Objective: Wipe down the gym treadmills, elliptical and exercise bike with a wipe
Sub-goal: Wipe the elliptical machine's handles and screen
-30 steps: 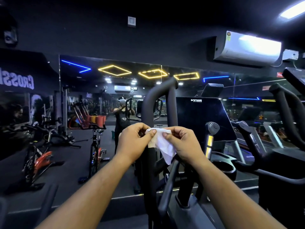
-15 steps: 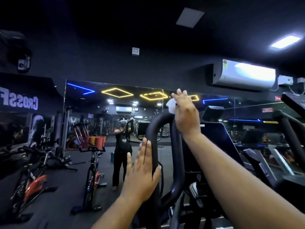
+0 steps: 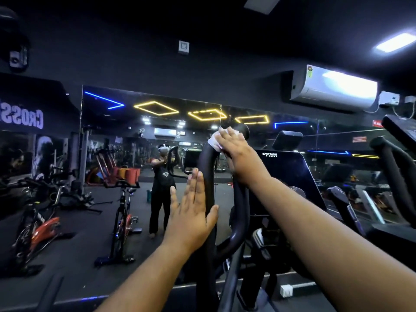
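From the head view, my right hand (image 3: 234,152) has slid the wipe (image 3: 213,141) down over the top bend of the elliptical handle (image 3: 208,176), fingers straight, pressing it flat. My left hand (image 3: 191,212) stays open-fingered, bracing the handle lower down. Wiping is underway; no containers visible.

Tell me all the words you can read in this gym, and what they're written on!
"CROSS", mirrored backwards, cut off at the edge: big sign on the left wall.
"VTMS"-like logo, blurred, with an unreadable smaller word beneath: black console screen.
Red signs at right: too blurred to read.
Sticker on the air conditioner: too small to read.
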A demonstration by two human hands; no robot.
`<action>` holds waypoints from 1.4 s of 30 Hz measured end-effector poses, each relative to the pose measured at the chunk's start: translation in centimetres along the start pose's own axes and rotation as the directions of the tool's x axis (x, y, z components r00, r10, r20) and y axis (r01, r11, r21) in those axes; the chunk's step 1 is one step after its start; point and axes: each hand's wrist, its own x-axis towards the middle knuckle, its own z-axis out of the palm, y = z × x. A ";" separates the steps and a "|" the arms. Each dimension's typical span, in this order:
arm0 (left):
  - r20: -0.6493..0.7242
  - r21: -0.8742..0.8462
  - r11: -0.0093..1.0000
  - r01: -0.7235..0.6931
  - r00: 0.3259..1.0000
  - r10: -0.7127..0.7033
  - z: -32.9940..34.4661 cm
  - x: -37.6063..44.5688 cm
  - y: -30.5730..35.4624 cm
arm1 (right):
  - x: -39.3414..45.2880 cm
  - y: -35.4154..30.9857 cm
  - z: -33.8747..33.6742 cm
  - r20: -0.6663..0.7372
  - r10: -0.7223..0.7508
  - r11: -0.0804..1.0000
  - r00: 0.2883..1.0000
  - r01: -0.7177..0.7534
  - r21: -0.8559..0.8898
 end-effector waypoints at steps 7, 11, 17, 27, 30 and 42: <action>-0.121 0.001 0.999 -0.048 0.992 0.048 2.0 -4.6 -1.2 | -3.5 -5.0 0.8 0.263 -0.304 0.952 0.916 0.284 0.114; -0.063 0.043 0.998 -0.045 0.997 0.047 2.4 -7.3 -1.7 | -3.0 -3.1 0.0 0.187 -0.295 0.955 0.937 0.292 0.045; -0.025 0.057 0.998 -0.001 1.000 0.002 1.2 -7.0 -1.4 | -4.5 -4.6 2.0 0.110 -0.119 0.990 0.987 0.110 0.087; 0.075 0.063 0.997 -0.033 0.997 0.028 0.1 -7.9 -0.9 | -11.8 -5.6 1.6 0.222 -0.223 0.961 0.949 0.175 0.214; 0.093 0.041 0.999 -0.017 0.996 0.013 -0.5 -7.8 -0.6 | -10.7 -6.9 2.2 0.180 -0.004 0.956 0.984 -0.049 0.288; 0.158 0.057 0.985 -0.165 0.975 0.154 -0.4 -11.8 -2.2 | -26.5 -11.6 5.7 0.301 -0.094 0.946 0.949 -0.009 0.325</action>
